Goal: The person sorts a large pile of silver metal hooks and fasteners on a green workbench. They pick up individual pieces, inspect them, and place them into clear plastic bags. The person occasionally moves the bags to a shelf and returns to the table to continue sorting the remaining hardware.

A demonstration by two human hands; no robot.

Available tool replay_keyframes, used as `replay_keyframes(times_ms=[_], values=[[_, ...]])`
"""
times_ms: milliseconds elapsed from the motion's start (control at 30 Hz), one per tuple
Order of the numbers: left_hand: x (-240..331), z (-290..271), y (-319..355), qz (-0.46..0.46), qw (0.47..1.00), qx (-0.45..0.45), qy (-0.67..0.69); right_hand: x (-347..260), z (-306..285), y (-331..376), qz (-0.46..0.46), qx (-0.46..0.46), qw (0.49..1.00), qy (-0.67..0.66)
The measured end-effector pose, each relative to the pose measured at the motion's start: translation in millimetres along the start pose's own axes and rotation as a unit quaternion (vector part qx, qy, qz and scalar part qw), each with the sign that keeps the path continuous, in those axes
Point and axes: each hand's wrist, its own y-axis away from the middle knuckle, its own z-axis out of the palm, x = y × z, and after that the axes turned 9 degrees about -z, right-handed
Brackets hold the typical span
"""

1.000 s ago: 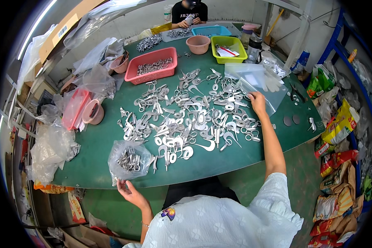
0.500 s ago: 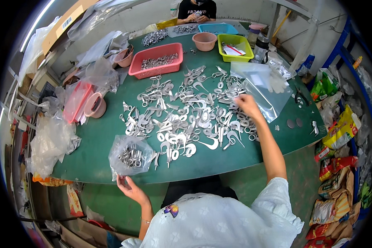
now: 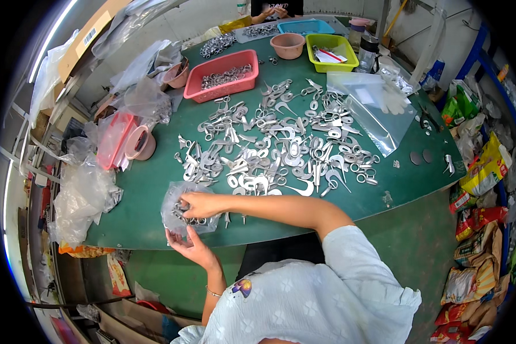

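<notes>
A clear plastic bag (image 3: 171, 213) stands at the front left of the table, mouth spread, with grey metal pieces (image 3: 196, 221) inside. My left hand (image 3: 190, 247) grips its near edge, thumb and fingers around the plastic. Reaching across from the right, my right hand (image 3: 199, 203) dips into the bag's mouth with fingers curled together; what they hold, if anything, is hidden. Beyond the bag spreads a loose pile of metal castings (image 3: 281, 143), with hooks, rings and scissor-handle-like loops among them.
A pink tray (image 3: 222, 92) of metal rings, a round pink bowl (image 3: 288, 46) and a lime basket (image 3: 332, 53) stand behind the pile. Plastic bags (image 3: 86, 195) crowd the left. Flat clear bags (image 3: 378, 123) and pliers (image 3: 429, 117) lie right. Another person's hands (image 3: 271, 12) work at the far end.
My right hand has moved from the right side of the pile leftward and nearer, into the plastic bag. My left hand has stayed at the bag's edge and now grips it more closely.
</notes>
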Motion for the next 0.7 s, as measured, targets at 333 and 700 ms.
replay_keyframes(times_ms=[333, 700], values=[[-2.9, -4.1, -3.2, -0.007, 1.0, 0.011, 0.0, 55.3, -265.4, 217.4, 0.188, 0.518, 0.763, 0.337], [-4.0, -5.0, -1.7, -0.019, 1.0, -0.014, 0.007, 50.5, -298.7, 283.2, 0.399, 0.283, 0.683, 0.542]])
